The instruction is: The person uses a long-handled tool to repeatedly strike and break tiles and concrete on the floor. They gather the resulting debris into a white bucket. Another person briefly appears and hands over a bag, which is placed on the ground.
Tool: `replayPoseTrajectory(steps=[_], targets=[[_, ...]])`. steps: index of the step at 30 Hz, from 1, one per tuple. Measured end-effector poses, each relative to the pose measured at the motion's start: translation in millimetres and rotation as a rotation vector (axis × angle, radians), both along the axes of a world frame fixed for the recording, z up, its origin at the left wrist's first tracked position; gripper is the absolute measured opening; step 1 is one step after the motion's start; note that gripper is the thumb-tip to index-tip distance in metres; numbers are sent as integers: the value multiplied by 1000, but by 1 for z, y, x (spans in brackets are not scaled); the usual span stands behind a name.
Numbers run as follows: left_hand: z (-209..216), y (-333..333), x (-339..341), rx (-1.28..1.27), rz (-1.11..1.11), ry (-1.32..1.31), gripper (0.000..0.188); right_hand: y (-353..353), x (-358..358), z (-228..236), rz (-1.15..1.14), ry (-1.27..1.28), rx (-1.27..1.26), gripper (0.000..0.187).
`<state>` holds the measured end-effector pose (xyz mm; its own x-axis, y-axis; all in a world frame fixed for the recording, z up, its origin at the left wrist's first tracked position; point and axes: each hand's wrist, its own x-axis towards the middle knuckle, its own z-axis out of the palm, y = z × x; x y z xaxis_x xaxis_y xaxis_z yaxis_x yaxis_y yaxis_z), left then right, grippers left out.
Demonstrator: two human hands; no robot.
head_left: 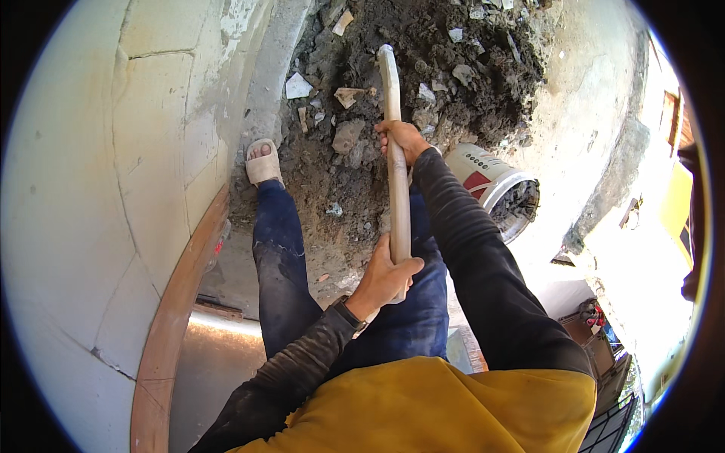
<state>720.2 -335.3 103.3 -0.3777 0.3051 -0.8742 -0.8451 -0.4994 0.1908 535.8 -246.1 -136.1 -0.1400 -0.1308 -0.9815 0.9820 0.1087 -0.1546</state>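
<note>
A pale wooden tool handle (398, 189) runs lengthwise in front of my body, its far end over dark, wet-looking dirt. No tool head can be made out, so the kind of tool stays unclear. My left hand (381, 279), with a dark band at the wrist, is wrapped round the handle's near end. Farther up, my right hand (406, 140) closes round its middle. Below and beyond the handle lies a heap of dark dirt (483, 83) mixed with stones and broken pieces.
A white bucket (472, 162) with dark material inside lies tilted right of my right hand. A cracked, pale wall (151, 151) rises on the left, with a wooden board (170, 332) along it. My sandalled foot (263, 161) stands beside the rubble. Pale shards (298, 86) lie in the dirt.
</note>
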Motion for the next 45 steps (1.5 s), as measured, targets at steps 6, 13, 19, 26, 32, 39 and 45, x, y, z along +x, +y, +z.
replayPoseTrajectory(steps=[6,13,19,26,32,39,45], targets=[[81,16,-39,63,-99,240,91,51,-72,100,-168,148,-37,15],[161,55,-25,47,-261,530,104,139,-51,201,-354,100,-71,13],[135,15,68,125,-783,473,98,162,56,233,-563,186,68,13],[-2,-16,107,-637,-1016,822,53,131,69,229,-757,253,-34,16],[-68,30,-4,-694,-676,824,41,133,-65,240,-586,752,-164,19],[-203,-12,-133,-676,-479,558,51,10,-202,56,-346,997,141,27],[-186,-18,49,-369,-148,-195,25,-51,1,-123,26,169,267,24]])
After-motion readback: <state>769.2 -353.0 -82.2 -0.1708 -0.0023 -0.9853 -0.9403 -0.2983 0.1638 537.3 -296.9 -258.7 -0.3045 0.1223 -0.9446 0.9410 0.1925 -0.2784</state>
